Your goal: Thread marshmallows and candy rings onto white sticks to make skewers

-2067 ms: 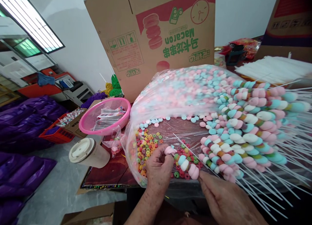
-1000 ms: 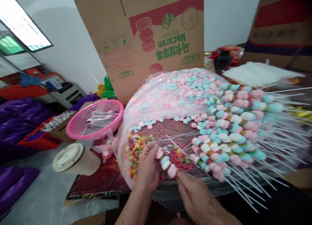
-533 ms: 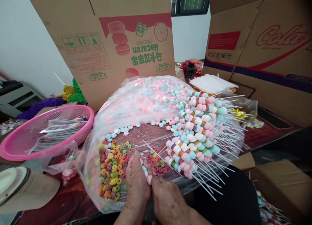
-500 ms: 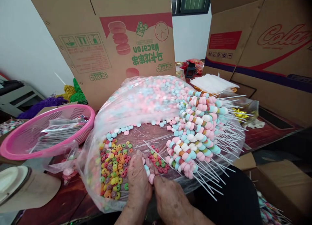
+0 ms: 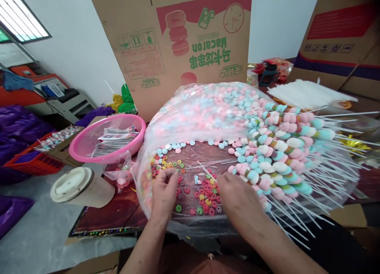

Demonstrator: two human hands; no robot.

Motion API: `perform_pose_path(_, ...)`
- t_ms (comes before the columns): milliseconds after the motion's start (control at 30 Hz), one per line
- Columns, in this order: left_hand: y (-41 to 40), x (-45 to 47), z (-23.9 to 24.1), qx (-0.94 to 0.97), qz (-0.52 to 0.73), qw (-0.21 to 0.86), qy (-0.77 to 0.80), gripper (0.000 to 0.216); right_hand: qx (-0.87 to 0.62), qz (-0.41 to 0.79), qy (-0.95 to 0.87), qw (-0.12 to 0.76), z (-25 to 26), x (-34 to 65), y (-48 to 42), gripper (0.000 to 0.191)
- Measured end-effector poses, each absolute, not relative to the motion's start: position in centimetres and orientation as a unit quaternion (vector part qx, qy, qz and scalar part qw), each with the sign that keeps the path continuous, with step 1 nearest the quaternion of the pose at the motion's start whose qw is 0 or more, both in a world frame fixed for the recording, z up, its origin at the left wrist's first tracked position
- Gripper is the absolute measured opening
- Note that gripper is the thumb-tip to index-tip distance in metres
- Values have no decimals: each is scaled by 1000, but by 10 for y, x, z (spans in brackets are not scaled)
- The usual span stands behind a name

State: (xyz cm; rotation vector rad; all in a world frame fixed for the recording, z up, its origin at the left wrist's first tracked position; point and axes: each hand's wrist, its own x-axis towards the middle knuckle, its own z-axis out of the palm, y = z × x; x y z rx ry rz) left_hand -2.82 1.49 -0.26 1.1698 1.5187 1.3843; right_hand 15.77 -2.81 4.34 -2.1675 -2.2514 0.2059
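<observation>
My left hand [image 5: 164, 188] rests on the clear plastic sheet [image 5: 190, 218], its fingers curled and pinched among loose coloured ring candies [image 5: 204, 195]. What they pinch is too small to see. My right hand [image 5: 237, 195] lies to the right, with its fingers bent down over the lower end of a thin white stick [image 5: 205, 171]. That stick points up and to the left. A fan of finished skewers [image 5: 279, 155] with pink, blue and white pieces lies just right of this hand. A small blue and white piece [image 5: 196, 180] sits between the hands.
A bulging bag of pink and blue candies [image 5: 208, 107] fills the middle, with a Macaron carton [image 5: 178, 48] behind it. At left are a pink basket [image 5: 89, 147] holding packets and a lidded cup [image 5: 80, 187] on its side. A stack of white sticks [image 5: 308, 94] lies far right.
The part-filled skewer that both hands held together is out of them. The hands have moved apart onto the ring candies. The view swung right, then back left.
</observation>
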Motion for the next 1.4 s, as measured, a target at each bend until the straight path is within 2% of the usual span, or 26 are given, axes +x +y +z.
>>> perform_pose_path(100,16,-37,2,512,489,335,622,12,-698,99,-709,-11,29,122,6,26)
perform_pose_path(200,34,-50,12,574,414,239,665,6,-700,102,-707,-10,12,117,25,29)
perform_pose_path(300,70,-50,19,619,306,201,695,10,-698,99,-709,-12,2,126,28,33)
perform_pose_path(533,138,-20,4,621,298,269,674,18,-702,73,-708,-11,-2,120,23,32)
perform_pose_path(633,131,-30,4,623,303,301,656,17,-706,62,-705,2,-6,114,23,31)
perform_pose_path(733,105,-54,12,617,327,342,629,5,-710,69,-701,13,-6,112,25,31)
perform_pose_path(800,84,-67,18,561,391,448,576,9,-710,84,-699,19,1,109,28,26)
perform_pose_path(900,59,-77,21,366,484,635,479,21,-697,107,-708,36,18,99,41,23)
perform_pose_path(967,49,-77,19,269,507,686,448,25,-685,119,-717,42,28,88,59,22)
perform_pose_path(1067,43,-75,13,208,515,707,438,27,-684,132,-716,30,32,75,98,18)
perform_pose_path(1200,40,-77,8,189,518,710,439,26,-698,144,-702,20,25,71,142,31)
perform_pose_path(1400,35,-76,4,179,527,701,445,30,-659,224,-717,37,23,67,124,25)
